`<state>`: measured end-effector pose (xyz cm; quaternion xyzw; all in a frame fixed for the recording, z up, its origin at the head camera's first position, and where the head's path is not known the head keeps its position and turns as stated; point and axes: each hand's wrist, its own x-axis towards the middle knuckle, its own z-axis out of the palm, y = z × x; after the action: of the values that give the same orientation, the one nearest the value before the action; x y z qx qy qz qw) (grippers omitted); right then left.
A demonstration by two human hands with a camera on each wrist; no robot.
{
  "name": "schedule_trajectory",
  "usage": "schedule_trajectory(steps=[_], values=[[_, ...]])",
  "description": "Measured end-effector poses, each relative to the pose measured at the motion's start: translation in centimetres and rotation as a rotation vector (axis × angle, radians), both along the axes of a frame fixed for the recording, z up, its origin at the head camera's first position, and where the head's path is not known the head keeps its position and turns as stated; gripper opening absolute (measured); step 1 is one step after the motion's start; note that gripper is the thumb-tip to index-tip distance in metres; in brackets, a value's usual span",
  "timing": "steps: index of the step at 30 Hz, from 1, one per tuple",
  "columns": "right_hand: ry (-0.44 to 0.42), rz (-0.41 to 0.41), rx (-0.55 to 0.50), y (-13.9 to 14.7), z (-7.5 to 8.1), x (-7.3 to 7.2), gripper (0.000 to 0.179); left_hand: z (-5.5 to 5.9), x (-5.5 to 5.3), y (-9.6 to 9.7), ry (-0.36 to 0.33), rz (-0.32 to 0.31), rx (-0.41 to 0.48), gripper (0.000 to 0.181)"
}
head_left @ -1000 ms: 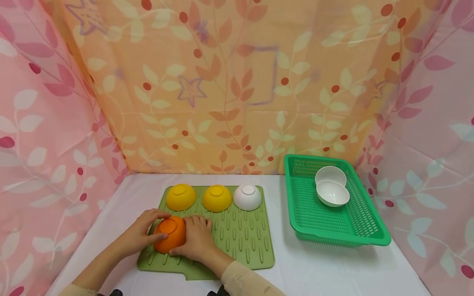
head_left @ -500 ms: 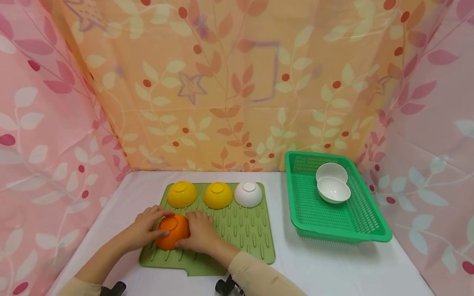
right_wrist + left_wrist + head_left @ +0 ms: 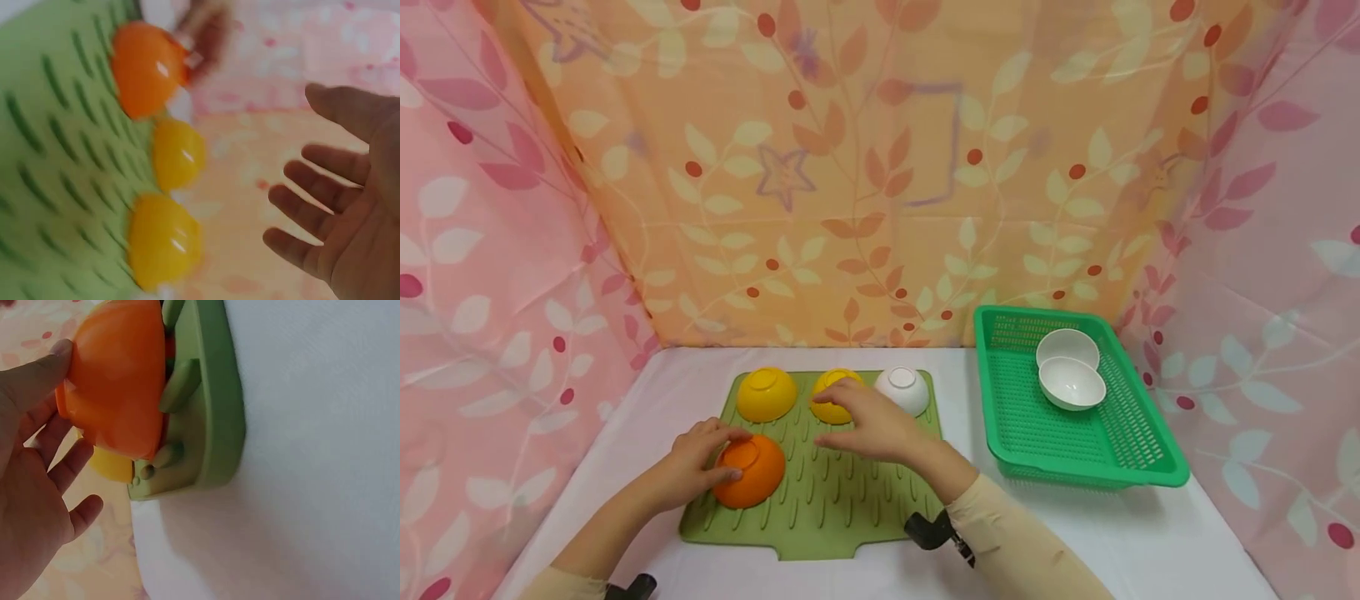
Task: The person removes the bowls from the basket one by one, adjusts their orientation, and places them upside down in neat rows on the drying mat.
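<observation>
An upside-down orange bowl (image 3: 751, 473) rests, slightly tilted, on the front left of a green drying mat (image 3: 820, 517). My left hand (image 3: 694, 467) holds it by the foot end, thumb on the near side and fingers behind, as the left wrist view (image 3: 37, 456) also shows. My right hand (image 3: 876, 421) hovers over the middle of the mat, fingers spread and holding nothing. It partly covers the middle yellow bowl (image 3: 829, 410) in the head view. Another yellow bowl (image 3: 766, 396) and a white bowl (image 3: 904, 390) stand upside down along the mat's back edge.
To the right of the mat sits a green plastic basket (image 3: 988, 417). Two white bowls (image 3: 1072, 385) lie in it, overlapping, toward its back right. Patterned curtains (image 3: 880, 250) enclose the white-covered table (image 3: 1037, 542) at the back and both sides.
My right hand has let go of the orange bowl and moved right and up, away from it. The left hand stays on the bowl, which has kept its place on the mat.
</observation>
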<state>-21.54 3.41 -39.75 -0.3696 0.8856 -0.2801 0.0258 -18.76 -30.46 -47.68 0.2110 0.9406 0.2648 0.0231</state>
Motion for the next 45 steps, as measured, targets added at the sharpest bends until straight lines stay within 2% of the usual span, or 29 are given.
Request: schedule_trajectory(steps=[3, 7, 11, 15, 24, 30, 33, 40, 45], values=[[0.046, 0.004, 0.004, 2.7, 2.6, -0.2, 0.056, -0.4, 0.1, -0.4, -0.009, -0.002, 0.029, 0.048], [0.111, -0.026, 0.015, 6.8, 5.2, -0.8, 0.056, -1.0, 0.0, -0.7, -0.012, -0.006, 0.058, 0.048], [0.097, -0.054, 0.029, 11.1, 6.5, -1.7, 0.054, -1.5, 0.1, -0.8, -0.017, -0.005, 0.078, 0.049], [0.100, -0.097, 0.070, 15.2, 6.8, -2.6, 0.054, -1.6, 0.3, -0.7, -0.001, -0.006, 0.094, 0.048], [0.073, -0.186, 0.095, 23.8, 5.0, -5.6, 0.058, -1.7, 0.3, -0.5, 0.018, -0.012, 0.126, 0.049], [0.149, -0.253, 0.209, 28.0, 2.4, -8.1, 0.064, -2.0, 0.3, -0.8, 0.031, -0.005, 0.134, 0.049], [0.140, -0.275, 0.235, 30.1, 1.0, -9.0, 0.069, -2.1, 0.3, -0.8, 0.043, -0.010, 0.133, 0.049], [0.061, -0.336, 0.226, 33.4, -1.0, -9.9, 0.079, -1.7, 0.5, -0.8, 0.037, -0.008, 0.124, 0.049], [0.053, -0.363, 0.278, 34.8, -2.0, -10.3, 0.090, -1.4, 0.5, -0.8, 0.041, -0.013, 0.130, 0.048]])
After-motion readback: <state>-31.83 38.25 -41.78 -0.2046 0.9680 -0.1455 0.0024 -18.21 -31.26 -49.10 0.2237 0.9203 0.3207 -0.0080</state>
